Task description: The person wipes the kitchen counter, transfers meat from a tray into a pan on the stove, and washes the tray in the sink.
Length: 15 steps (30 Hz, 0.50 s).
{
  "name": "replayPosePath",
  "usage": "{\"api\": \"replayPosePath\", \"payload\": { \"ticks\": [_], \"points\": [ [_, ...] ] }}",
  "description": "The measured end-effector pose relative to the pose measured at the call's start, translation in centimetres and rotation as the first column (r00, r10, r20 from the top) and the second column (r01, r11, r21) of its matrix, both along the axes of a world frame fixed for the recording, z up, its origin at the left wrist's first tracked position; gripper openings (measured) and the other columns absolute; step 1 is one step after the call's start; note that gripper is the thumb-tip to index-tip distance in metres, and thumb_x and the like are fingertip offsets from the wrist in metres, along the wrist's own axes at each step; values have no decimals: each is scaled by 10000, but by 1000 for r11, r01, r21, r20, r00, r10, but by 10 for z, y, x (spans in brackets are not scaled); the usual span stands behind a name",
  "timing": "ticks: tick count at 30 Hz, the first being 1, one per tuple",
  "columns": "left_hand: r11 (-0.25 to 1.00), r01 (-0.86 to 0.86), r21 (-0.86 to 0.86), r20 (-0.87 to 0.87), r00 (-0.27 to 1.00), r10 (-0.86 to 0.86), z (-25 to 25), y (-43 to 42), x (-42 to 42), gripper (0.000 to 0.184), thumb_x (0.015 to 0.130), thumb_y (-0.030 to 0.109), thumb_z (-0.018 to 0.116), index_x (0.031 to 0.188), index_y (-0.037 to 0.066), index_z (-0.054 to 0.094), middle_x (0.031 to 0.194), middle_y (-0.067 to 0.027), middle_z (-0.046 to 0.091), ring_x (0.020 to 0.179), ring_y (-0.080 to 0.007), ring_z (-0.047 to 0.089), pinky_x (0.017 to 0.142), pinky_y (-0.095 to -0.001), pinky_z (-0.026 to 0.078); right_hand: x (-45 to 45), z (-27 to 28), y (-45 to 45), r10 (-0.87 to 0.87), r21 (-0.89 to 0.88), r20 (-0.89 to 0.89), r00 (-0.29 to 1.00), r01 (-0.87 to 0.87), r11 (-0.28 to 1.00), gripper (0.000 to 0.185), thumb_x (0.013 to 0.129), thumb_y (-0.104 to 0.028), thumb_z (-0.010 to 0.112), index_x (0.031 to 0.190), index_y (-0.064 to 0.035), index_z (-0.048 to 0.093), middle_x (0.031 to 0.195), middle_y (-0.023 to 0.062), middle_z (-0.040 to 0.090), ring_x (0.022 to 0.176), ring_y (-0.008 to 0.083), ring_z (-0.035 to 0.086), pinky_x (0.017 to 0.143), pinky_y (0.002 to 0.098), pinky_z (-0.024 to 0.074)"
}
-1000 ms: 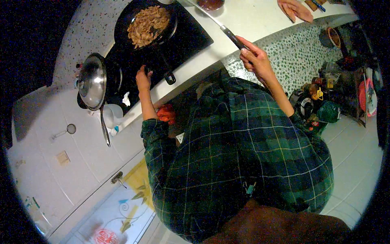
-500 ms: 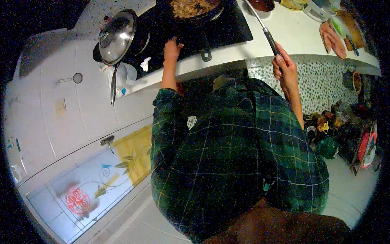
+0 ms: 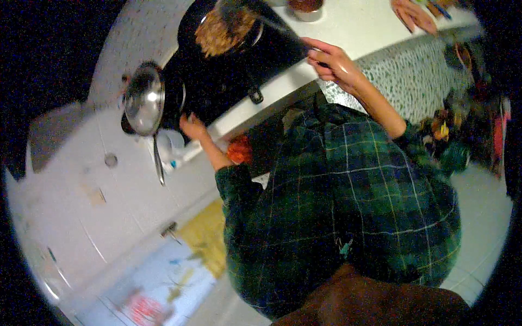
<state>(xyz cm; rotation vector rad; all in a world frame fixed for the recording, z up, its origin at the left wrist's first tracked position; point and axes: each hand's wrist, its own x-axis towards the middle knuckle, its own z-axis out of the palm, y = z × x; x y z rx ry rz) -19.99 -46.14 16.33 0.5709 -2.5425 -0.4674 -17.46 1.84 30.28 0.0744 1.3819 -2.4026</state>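
Observation:
My right hand (image 3: pixel 336 66) is closed around the black handle of a long-handled cooking utensil (image 3: pixel 274 20). Its shaft slants left over the black cooktop (image 3: pixel 206 87), and its blurred dark head is over the pan of food (image 3: pixel 220 35); the exact kind of head cannot be made out. The pan handle (image 3: pixel 255 95) points towards me, with neither hand on it. My left hand (image 3: pixel 193 128) is at the front left edge of the cooktop, near a white plastic container (image 3: pixel 171 142). Motion smears its fingers, so I cannot tell whether they hold anything.
A shiny metal lid (image 3: pixel 145 98) is tilted at the cooktop's left end, with a long metal handle (image 3: pixel 158 160) below it. On the white counter (image 3: pixel 348 27) are a dark-filled bowl (image 3: pixel 306 10) and a pinkish glove-like item (image 3: pixel 414 15). Tiled wall is on the left.
The view has swung and blurred. My right hand has brought the utensil from the counter side to over the pan. My left hand has moved left along the cooktop's front edge towards the container.

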Motion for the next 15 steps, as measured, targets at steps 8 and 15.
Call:
{"api": "replayPosePath", "payload": {
  "ticks": [8,15],
  "points": [
    [867,243,-434,-33,958,-285,-99,-105,17,359,709,99,609,1021,-70,556,933,-236,598,889,-391,553,775,-434,444,-55,-15,-47,96,-195,53,994,-84,977,147,874,-130,483,1001,-71,442,693,34,504,434,57,362,339,205,293],
    [990,45,-131,-237,969,-75,-51,-71,29,159,706,97,587,794,-9,507,724,-175,529,612,-324,481,569,-401,394,-47,-5,-26,177,-138,63,982,-167,976,533,895,-538,346,1015,-34,473,830,141,644,499,99,505,419,197,429]
  ]
}}
